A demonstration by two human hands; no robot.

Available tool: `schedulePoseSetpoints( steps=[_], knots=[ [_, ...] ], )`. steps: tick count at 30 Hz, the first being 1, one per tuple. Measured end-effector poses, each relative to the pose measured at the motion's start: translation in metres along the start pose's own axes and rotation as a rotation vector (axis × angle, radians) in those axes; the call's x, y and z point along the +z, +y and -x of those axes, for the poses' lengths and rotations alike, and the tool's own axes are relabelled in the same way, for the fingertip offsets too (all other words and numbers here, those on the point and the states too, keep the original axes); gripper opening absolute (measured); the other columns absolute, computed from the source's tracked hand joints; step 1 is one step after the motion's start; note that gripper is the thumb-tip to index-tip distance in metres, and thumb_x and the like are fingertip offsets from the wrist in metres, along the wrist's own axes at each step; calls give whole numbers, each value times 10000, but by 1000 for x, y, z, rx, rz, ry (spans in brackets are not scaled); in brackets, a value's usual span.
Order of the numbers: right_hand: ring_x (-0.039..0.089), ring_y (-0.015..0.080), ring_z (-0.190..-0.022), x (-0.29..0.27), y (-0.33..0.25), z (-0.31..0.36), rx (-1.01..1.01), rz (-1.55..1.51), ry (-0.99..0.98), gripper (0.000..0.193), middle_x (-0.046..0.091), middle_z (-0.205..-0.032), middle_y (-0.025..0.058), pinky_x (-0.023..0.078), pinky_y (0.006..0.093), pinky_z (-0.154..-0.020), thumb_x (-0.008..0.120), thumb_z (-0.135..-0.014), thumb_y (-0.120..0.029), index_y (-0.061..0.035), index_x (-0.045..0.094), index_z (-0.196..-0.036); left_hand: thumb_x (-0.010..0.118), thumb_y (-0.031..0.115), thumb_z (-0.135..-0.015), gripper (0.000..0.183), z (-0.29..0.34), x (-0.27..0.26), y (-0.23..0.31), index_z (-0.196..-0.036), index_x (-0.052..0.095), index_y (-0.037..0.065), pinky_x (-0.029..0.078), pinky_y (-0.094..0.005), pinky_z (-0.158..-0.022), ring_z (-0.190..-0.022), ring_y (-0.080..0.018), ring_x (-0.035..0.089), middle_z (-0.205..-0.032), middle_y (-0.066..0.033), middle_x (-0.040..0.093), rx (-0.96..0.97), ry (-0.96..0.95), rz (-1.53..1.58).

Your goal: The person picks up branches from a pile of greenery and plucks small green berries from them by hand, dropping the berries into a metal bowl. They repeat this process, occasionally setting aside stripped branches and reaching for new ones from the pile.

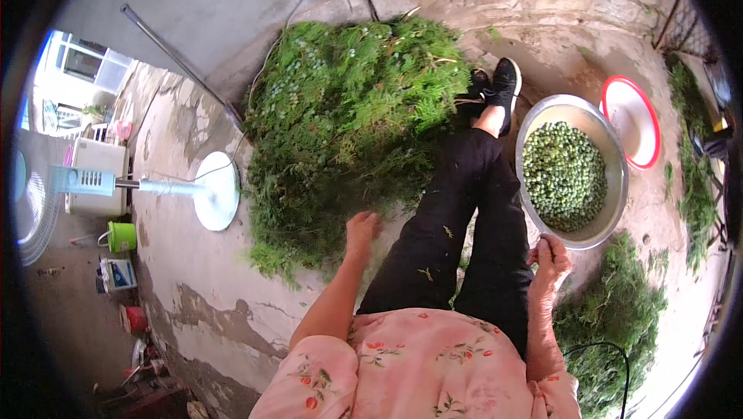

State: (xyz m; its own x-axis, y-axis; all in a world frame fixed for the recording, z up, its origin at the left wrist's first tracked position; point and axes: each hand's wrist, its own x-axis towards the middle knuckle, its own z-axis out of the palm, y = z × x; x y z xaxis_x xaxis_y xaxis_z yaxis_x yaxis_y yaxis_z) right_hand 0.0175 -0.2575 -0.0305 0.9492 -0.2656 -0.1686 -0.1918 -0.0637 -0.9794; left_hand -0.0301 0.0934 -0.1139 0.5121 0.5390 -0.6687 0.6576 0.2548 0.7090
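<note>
Nearest is the person's pink flowered shirt (426,357), with black trousers (433,225) stretching away from it, a few green bits on the cloth. At the near right, a smaller heap of green sprigs (611,318) lies on the ground, a thin black cable (621,357) curving in front of it.

The right hand (551,264) is just beside the near rim of a metal basin (617,202), its fingers bent inward; whether its grip is clamped on anything, I cannot tell. The left hand (362,232) is at the near right edge of a big pile of leafy green branches (340,125). Its fingers are blurred and turned away, so I cannot tell whether that grip is apart or together.

Farther on, the basin stands right of the legs, holding many small round green berries (565,175). Beside its far right side is a white basin with a red rim (656,129). The pile spreads left of the legs toward the far wall (209,1). A pale blue standing fan (217,191) is left of it. Black shoes (505,94) rest at the pile's far right side.
</note>
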Motion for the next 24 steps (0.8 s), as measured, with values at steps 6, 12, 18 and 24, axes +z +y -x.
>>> schedulePoseSetpoints(
  steps=[6,12,18,24],
  knots=[
    [561,97,-579,49,2,6,68,53,-202,106,590,-689,58,457,218,-510,547,-826,-18,15,607,-907,584,133,-804,319,-51,-2,-43,-1071,559,-39,462,-349,-663,-765,-249,590,-845,-151,627,43,162,-248],
    [560,94,-572,55,-7,0,84,141,-233,91,583,-695,60,453,216,-496,547,-819,-3,11,599,-892,624,153,-752,343,-91,22,-8,-1059,553,17,418,-421,-803,-934,-336,534,-1027,-165,566,611,353,-695],
    [547,72,-559,63,-12,-4,42,199,-278,92,555,-717,28,443,192,-470,547,-818,43,5,591,-889,668,227,-742,640,-99,42,24,-1299,397,63,418,-446,-815,-1039,-282,516,-1222,-134,447,621,395,-1611],
    [550,77,-554,62,-8,-7,56,177,-255,97,553,-736,32,436,193,-459,544,-811,58,11,600,-875,530,182,-790,276,-131,29,14,-1046,547,80,469,-432,-636,-791,-291,616,-887,-123,602,507,92,-1531]
  ],
)
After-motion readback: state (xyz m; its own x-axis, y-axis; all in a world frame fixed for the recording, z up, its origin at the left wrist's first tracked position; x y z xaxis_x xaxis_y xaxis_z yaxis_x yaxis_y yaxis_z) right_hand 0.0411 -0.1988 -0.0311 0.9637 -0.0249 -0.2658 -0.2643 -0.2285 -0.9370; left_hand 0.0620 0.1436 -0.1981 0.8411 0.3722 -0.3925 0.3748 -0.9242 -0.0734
